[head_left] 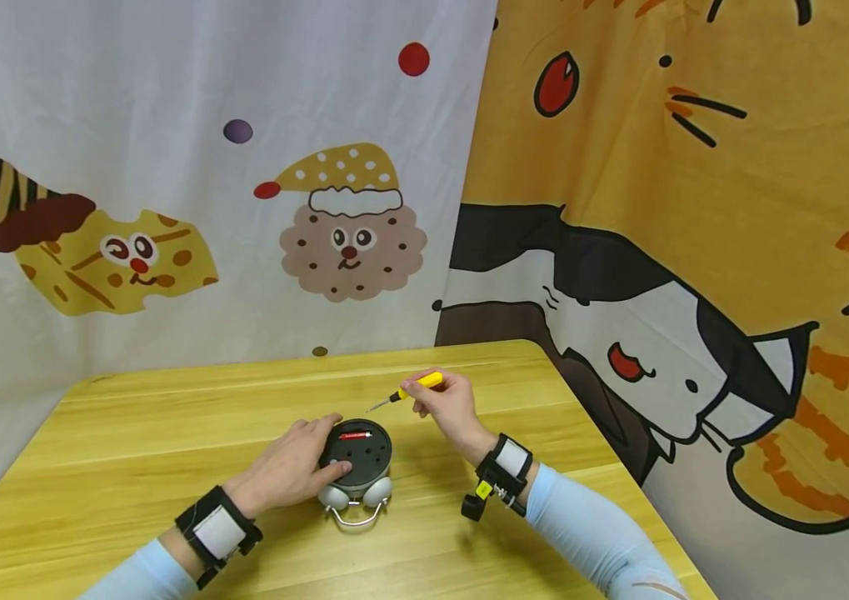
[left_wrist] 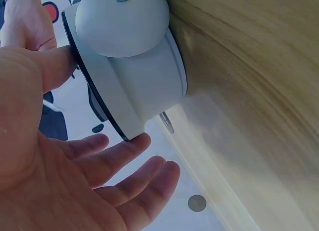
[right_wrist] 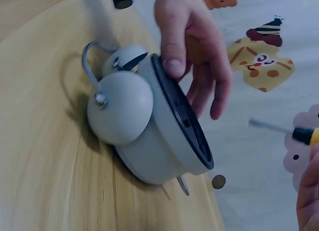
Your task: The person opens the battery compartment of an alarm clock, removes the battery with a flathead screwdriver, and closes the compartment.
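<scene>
A grey twin-bell alarm clock [head_left: 367, 462] lies face down on the table, its black back up and its bells and handle toward me. A red battery [head_left: 355, 435] sits in the open slot in that back. My left hand [head_left: 292, 462] holds the clock from the left, thumb on the back and index fingertip at the rim; its other fingers are spread in the left wrist view. My right hand [head_left: 450, 408] grips a yellow screwdriver [head_left: 424, 382] by its handle. The screwdriver's tip points down-left, just above and beyond the clock, apart from it.
The wooden table [head_left: 169, 433] stretches around the clock on all sides. Behind its far edge hangs a white curtain [head_left: 169, 100] with cartoon prints, beside an orange cat-print cloth [head_left: 619, 167] on the right. A metal leg [right_wrist: 183, 185] sticks out under the clock.
</scene>
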`<state>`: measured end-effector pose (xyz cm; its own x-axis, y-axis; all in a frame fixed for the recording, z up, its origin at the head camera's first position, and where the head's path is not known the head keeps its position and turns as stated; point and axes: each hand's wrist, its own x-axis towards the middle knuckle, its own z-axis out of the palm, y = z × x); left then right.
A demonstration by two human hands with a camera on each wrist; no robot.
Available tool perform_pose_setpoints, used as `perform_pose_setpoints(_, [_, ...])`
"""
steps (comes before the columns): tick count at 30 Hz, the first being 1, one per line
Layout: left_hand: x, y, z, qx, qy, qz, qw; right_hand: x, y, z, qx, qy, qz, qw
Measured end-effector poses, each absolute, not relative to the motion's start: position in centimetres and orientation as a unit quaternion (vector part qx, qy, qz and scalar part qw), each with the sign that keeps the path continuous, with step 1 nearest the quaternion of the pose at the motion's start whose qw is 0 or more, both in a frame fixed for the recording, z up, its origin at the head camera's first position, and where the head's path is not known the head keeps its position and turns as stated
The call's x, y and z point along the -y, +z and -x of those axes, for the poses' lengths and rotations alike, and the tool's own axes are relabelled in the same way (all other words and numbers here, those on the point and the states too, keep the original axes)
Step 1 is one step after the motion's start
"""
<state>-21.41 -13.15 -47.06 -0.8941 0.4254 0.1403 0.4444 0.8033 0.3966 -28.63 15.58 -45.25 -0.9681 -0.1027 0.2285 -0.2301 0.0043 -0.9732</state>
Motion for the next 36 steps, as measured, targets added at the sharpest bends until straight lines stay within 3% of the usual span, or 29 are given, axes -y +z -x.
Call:
perform_pose_setpoints(12, [12.8,-47.0,21.3,0.946,-0.212,0.243,0.026,-15.4,-45.4,29.0,0.617,0.782,-0.053,0.071])
perform_pose_setpoints(17, [12.8,-47.2,21.4,0.948,-0.212,0.237,0.003,-14.9,-45.4,29.3,0.598,0.796,-0.040,0.081])
perform_pose_setpoints(36, [12.4,-46.8,21.3,0.944,-0.239,0.223,-0.045,-14.0,-43.9,29.7,0.509,0.860,0.005,0.027])
